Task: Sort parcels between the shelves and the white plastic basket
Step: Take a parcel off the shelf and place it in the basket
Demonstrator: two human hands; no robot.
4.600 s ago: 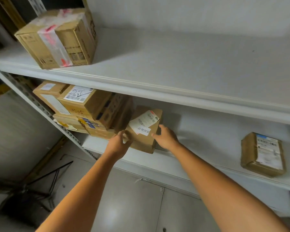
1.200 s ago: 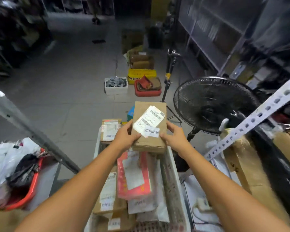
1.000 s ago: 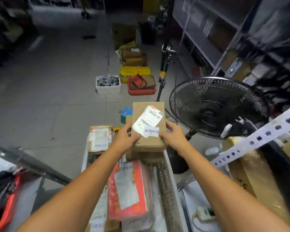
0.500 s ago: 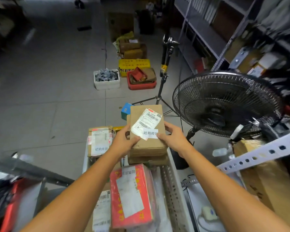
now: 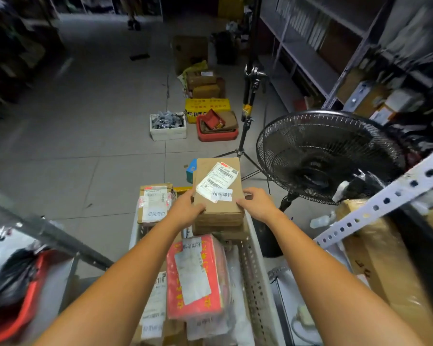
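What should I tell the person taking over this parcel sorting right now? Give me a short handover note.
Hands: the left hand grips the left edge of the brown box; the right hand has its fingers curled on the box's right edge.
Where: the brown box appears to rest on a stack of boxes at the far end of the white basket; a red parcel lies nearer in the basket.
Done: this box is set down in the basket.
Left: let go of it, then carry on sorting. How many parcels remain does not show.
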